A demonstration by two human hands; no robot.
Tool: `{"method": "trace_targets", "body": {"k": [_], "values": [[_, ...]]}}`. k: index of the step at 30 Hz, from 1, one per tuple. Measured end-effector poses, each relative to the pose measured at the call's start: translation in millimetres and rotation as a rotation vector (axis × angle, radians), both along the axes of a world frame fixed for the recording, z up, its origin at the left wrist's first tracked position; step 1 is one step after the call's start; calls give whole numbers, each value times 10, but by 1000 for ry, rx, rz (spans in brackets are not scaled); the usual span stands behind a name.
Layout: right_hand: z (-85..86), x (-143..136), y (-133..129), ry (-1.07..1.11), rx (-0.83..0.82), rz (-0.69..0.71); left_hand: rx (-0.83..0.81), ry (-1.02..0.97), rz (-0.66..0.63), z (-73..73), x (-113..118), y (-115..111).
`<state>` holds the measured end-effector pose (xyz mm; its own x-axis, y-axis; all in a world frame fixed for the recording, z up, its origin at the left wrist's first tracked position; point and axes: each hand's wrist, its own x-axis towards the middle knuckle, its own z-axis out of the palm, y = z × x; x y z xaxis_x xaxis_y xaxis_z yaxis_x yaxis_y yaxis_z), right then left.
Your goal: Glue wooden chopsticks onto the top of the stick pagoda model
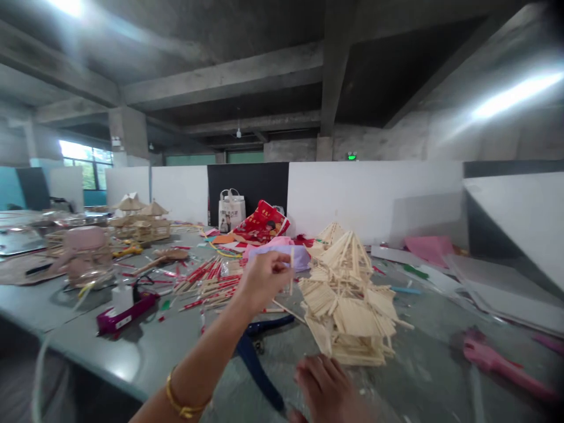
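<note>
My left hand [265, 277], with a gold bracelet at the wrist, pinches a short thin wooden stick [291, 271] held upright above the table. Low in the view, my right hand [324, 385] is blurred, its fingers curled near the base of the wooden stick model [352, 311]; whether it holds anything is hidden. That model has tiered, flared roofs and stands just right of my left hand. Dark blue-handled pliers [259, 364] lie between my two hands.
Red-and-cream sticks [209, 282] are scattered left of centre. A purple power strip [127, 311] lies at left, with other stick models [141, 220] behind. A pink glue gun [497, 358] is at right. White partitions [374, 200] stand behind the table.
</note>
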<state>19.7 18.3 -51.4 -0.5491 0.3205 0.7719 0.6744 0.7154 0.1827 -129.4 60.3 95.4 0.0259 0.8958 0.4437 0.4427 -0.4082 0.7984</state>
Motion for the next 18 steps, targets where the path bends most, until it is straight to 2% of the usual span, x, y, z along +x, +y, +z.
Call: {"method": "trace_targets", "body": {"k": [4, 6, 8, 10, 13, 16, 18], "values": [[219, -529, 236, -136, -281, -157, -62, -216, 121, -188, -729, -259], [315, -703, 367, -259, -411, -180, -50, -319, 169, -353, -1019, -362], [364, -827, 453, -346, -463, -163, -72, -417, 191, -549, -1234, -437], [359, -918, 486, -350, -454, -157, -85, -522, 216, -748, -1371, -485], [248, -985, 502, -300, -435, -182, -87, -675, 236, -998, -1453, -520], [52, -913, 566, -260, -300, -180, -43, -826, 270, -1154, -1449, -529], [-73, -785, 605, -245, -200, -120, 2, -929, 308, -1203, -1421, -524]]}}
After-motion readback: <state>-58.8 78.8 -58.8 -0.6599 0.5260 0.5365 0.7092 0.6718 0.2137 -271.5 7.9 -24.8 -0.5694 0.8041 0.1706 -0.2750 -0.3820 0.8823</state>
